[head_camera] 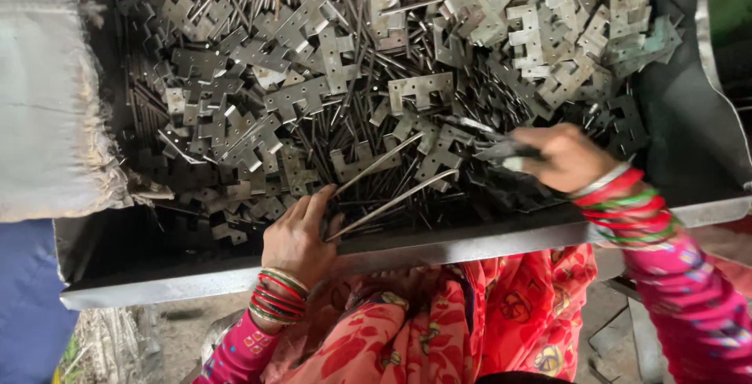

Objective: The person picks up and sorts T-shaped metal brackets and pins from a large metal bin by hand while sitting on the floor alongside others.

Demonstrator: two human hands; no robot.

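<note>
The left hand pinches two rods beside the tray rim; the right hand grips a plate; sharp edges could cut.

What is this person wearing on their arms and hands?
Both hands are bare, with no gloves. The left hand has a stack of thin red and green bangles at the wrist, above a bright pink patterned sleeve. The right hand wears a similar stack of red, green and pale bangles, then a matching pink sleeve with small coloured motifs.
</note>
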